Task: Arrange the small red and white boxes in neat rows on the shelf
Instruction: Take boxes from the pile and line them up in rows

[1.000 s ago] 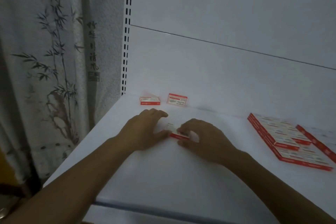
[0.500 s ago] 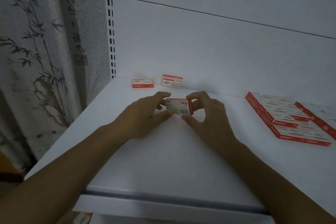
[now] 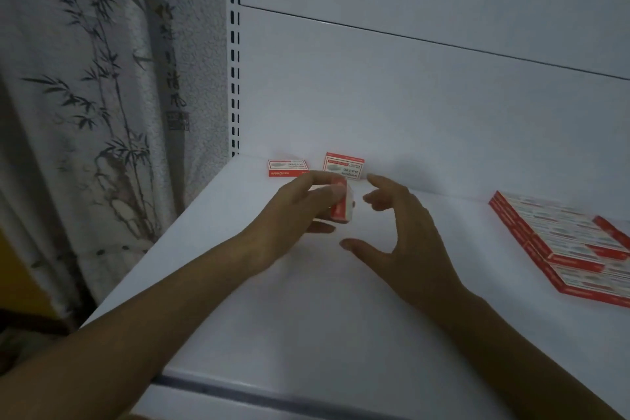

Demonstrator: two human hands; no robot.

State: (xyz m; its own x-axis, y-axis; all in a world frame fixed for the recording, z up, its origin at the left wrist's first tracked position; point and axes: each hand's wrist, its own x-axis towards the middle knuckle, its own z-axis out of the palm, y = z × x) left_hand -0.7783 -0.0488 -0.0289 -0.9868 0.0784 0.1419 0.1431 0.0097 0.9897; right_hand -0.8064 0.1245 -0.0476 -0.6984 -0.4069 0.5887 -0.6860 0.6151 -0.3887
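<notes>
Holding one small box (image 3: 341,203) turned on edge near the middle of the frame, the left hand (image 3: 289,215) seems to be lining it up for the row at the back of the shelf (image 3: 272,317). Its fingers (image 3: 317,181) curl over the top of the box with the thumb underneath, a firm pinch that leaves the red end face pointing toward the right hand (image 3: 412,235). Whether the box's lower corner touches the shelf I cannot tell. The right hand hovers just beside the box without touching it. Its fingers (image 3: 385,184) are spread wide and loosely bent, thumb low near the shelf, and hold nothing (probably ready to steady or take the box, though that is a guess).

Two more sit at the upper middle of the frame: a flat box (image 3: 288,168) lying near the corner and a leaning box (image 3: 343,165) propped against the back wall (image 3: 443,112). They are apart from each other, so the row looks barely begun. At the right edge a block of packed boxes (image 3: 562,242) lies flat, likely the supply. A bamboo-print curtain (image 3: 85,112) hangs at the left.
</notes>
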